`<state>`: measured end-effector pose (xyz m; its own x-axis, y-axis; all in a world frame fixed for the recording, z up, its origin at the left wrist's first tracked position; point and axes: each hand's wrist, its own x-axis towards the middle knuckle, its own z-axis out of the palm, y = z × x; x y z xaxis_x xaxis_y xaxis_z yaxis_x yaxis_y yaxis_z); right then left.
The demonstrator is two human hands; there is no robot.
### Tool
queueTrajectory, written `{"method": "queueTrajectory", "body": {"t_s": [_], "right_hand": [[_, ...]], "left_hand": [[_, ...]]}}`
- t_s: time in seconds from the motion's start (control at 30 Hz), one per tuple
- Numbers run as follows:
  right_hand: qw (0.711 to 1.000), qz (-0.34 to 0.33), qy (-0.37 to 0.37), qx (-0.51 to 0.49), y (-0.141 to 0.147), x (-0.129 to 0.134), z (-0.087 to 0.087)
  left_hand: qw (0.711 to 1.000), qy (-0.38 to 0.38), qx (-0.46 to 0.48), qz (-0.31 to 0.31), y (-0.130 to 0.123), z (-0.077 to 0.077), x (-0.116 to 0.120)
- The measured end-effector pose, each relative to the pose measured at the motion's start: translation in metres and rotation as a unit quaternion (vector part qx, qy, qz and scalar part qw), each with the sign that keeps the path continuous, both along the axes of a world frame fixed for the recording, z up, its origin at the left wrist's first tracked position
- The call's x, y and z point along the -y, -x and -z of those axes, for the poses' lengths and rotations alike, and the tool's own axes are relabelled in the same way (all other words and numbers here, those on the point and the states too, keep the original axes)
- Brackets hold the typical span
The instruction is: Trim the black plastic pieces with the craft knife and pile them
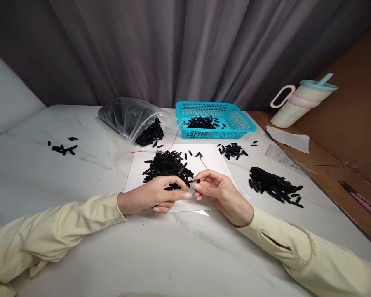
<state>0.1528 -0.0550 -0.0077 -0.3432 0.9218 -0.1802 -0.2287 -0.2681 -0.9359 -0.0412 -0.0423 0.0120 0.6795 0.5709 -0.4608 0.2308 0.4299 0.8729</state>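
My left hand (pixel 160 194) is closed in a pinch, thumb against index finger, at the front edge of a black pile. My right hand (pixel 216 189) pinches too, its fingertips almost meeting the left ones. A small black piece (pixel 198 180) shows at the right fingertips; whatever the left fingertips hold is too small to make out. The pile of slender black pieces (pixel 165 165) lies on a white sheet (pixel 136 173), just behind my left hand. Beyond my right hand lies a slim white tool (pixel 205 162) with a black angled tip (pixel 199 154).
At the back stand a blue basket (pixel 218 134) and a clear zip bag (pixel 126 119), both with black pieces. More lie in a right pile (pixel 272 185), a smaller pile (pixel 234 151) and a left scatter (pixel 63 149). A tumbler (pixel 297 109) and pink-handled tool (pixel 366 206) are at right.
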Motion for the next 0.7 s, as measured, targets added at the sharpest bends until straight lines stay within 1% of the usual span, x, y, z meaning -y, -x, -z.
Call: {"method": "queueTrajectory", "body": {"t_s": [0.1,0.17,0.3,0.5,0.7], "right_hand": [[0.999,0.007,0.034,-0.019,0.0009,-0.0006,-0.0014],[0.999,0.004,0.041,-0.021,0.0013,-0.0003,-0.0018],[0.999,-0.012,0.029,-0.024,0.0014,0.0004,-0.0005],[0.996,-0.065,0.024,-0.054,0.0003,0.0013,0.0011],[0.993,-0.1,-0.009,-0.055,0.0007,0.0037,0.0013]], "left_hand": [[1.0,-0.003,-0.007,0.005,0.0002,-0.0004,-0.0008],[1.0,-0.001,-0.005,0.005,0.0006,-0.0001,-0.0008],[1.0,0.002,0.008,0.003,0.0008,0.0018,-0.0005],[0.999,-0.002,0.032,0.0,0.001,0.0024,0.0002],[0.999,0.009,0.041,-0.011,0.0013,0.0022,-0.0007]]}}
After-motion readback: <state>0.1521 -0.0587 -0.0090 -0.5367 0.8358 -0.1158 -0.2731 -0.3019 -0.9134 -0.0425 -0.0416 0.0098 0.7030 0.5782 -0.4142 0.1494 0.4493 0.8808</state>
